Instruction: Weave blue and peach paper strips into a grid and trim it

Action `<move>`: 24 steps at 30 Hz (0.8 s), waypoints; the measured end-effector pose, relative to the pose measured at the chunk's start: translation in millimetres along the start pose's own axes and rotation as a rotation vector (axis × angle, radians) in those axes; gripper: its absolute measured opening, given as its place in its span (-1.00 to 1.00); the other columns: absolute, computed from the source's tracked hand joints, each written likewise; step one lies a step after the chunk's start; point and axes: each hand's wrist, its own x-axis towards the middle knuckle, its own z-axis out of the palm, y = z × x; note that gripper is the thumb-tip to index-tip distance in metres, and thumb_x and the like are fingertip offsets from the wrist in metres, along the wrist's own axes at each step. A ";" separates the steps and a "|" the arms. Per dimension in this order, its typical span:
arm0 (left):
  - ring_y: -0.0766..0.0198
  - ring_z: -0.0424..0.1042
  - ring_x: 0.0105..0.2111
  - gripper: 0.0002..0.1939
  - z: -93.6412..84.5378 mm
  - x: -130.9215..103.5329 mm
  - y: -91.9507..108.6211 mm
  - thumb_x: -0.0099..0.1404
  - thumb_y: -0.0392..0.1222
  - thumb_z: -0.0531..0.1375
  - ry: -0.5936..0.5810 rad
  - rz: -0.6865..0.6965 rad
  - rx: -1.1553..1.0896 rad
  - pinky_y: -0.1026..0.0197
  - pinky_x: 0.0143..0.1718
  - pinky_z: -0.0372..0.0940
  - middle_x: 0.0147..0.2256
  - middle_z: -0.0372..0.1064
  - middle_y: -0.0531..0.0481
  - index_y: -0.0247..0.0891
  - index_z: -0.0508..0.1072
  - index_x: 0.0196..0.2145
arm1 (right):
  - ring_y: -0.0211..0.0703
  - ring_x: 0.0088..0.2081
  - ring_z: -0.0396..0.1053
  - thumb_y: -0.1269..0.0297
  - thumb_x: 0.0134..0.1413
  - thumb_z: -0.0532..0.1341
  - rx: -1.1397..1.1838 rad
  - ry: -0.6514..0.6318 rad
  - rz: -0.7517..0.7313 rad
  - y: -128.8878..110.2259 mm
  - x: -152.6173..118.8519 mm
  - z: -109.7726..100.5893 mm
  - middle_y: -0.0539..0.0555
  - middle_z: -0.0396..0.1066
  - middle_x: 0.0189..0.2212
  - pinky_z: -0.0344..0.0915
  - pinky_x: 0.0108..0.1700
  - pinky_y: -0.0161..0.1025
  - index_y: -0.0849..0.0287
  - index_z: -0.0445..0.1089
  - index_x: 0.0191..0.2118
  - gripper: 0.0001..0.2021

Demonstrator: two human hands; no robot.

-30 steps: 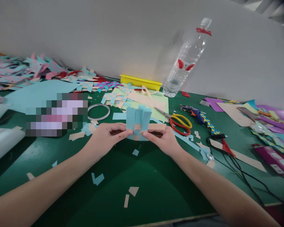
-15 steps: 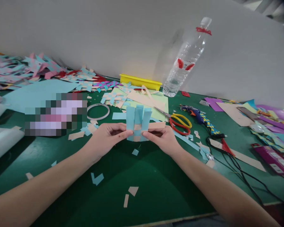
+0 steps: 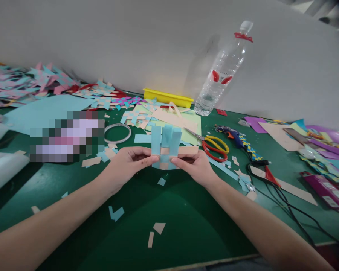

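A small woven piece of blue and peach paper strips [image 3: 165, 150] is held up above the green table. My left hand [image 3: 131, 163] pinches its left edge, thumb in front and fingers behind. At its right edge my right hand [image 3: 194, 163] grips it the same way. Blue strips stand upright from its top, and a peach strip [image 3: 188, 150] sticks out to the right over my right fingers. Scissors with red and yellow handles [image 3: 216, 148] lie just behind my right hand.
Green table [image 3: 130, 241] with paper scraps in front. A silver ring [image 3: 117, 133] and woven pieces [image 3: 137, 116] lie behind, near a yellow tray [image 3: 168, 98]. A bottle [image 3: 222, 71] leans on the wall. At right are a glue gun [image 3: 234, 136], cables [image 3: 288, 207] and a purple packet [image 3: 326, 190].
The woven piece has shifted very slightly to the right, and its upright middle strips look a little more spread. Both hands keep their hold.
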 end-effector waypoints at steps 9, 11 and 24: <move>0.25 0.44 -0.38 -0.79 0.9 -0.1 3.6 0.07 0.01 0.32 0.060 0.001 0.031 0.25 -0.31 0.36 -0.41 0.50 0.03 -0.16 0.55 -0.42 | -0.13 -0.22 0.49 0.16 -0.06 0.31 -0.004 0.012 0.023 -0.9 0.0 -1.3 0.02 0.54 -0.27 0.47 -0.20 -0.19 0.10 0.51 -0.24 -0.77; 0.23 0.45 -0.37 -0.77 0.7 0.0 3.9 0.06 0.03 0.32 0.074 0.007 0.055 0.22 -0.30 0.37 -0.40 0.50 0.01 -0.17 0.55 -0.42 | -0.12 -0.22 0.49 0.15 -0.06 0.31 -0.011 0.008 0.027 -0.8 0.0 -1.4 0.03 0.54 -0.26 0.47 -0.21 -0.18 0.11 0.51 -0.23 -0.76; 0.24 0.45 -0.40 -0.77 -0.1 0.6 2.3 0.04 0.03 0.33 0.099 -0.003 0.080 0.24 -0.33 0.36 -0.43 0.51 0.02 -0.18 0.54 -0.45 | -0.10 -0.18 0.48 0.15 -0.03 0.29 -0.034 -0.021 0.011 -2.3 0.5 -1.0 0.03 0.53 -0.23 0.47 -0.17 -0.16 0.09 0.52 -0.21 -0.75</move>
